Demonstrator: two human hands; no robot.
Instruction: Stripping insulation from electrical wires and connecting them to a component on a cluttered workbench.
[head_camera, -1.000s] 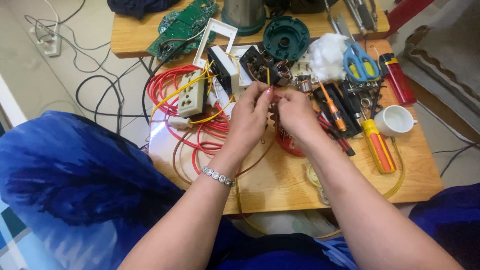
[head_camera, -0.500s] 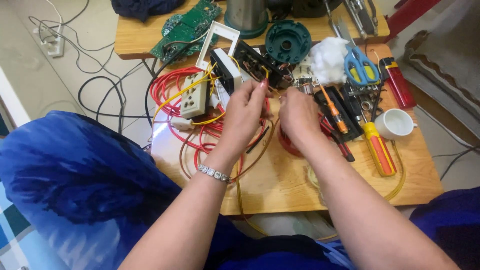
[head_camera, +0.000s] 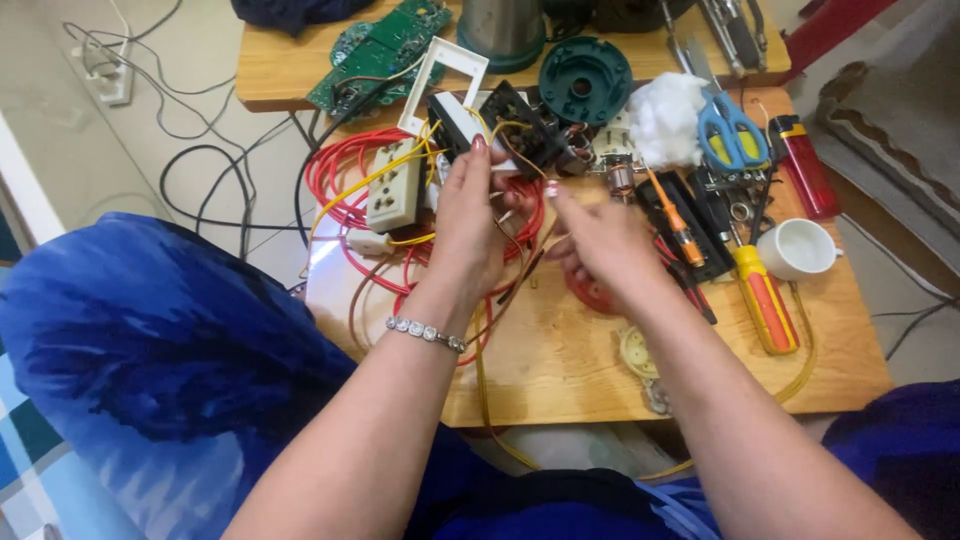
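**Wiring of a black socket block under way, much still loose**

Head view: a small wooden tabletop (head_camera: 560, 370) stands over a pale tiled floor, with a second wooden surface behind it carrying a green circuit board (head_camera: 375, 55) and a round dark green base (head_camera: 585, 80); cables trail across the floor to the left.

The left hand (head_camera: 470, 225) is raised over the tabletop, its grip closed narrowly on a black socket block (head_camera: 515, 125) that is tipped up just above the fingertips, with yellow wires (head_camera: 400, 165) running off it; a bracelet sits on that wrist. The right hand (head_camera: 600, 245) lies just to the right of the left grip and apart from it, blurred, fingers loosely curled; whether anything is pinched in it I cannot tell. A thin brown wire (head_camera: 510, 295) passes between the two hands and hangs over the near edge.

Left of the left grip lie a beige socket strip (head_camera: 393, 187) and a coil of red wire (head_camera: 350, 180); beyond it, a white frame (head_camera: 440, 75). Right of the right grip lie an orange-handled screwdriver (head_camera: 765, 300), a white cup (head_camera: 795, 248), blue-handled scissors (head_camera: 733, 130), a red lighter (head_camera: 803, 165) and a wad of white cotton (head_camera: 665, 115).

As a judgement: the block is open and wired in part, with yellow leads attached; the frame is still off, the brown wire looks unconnected, and the screwdriver lies unused; so the joining and closing up appear left to do.
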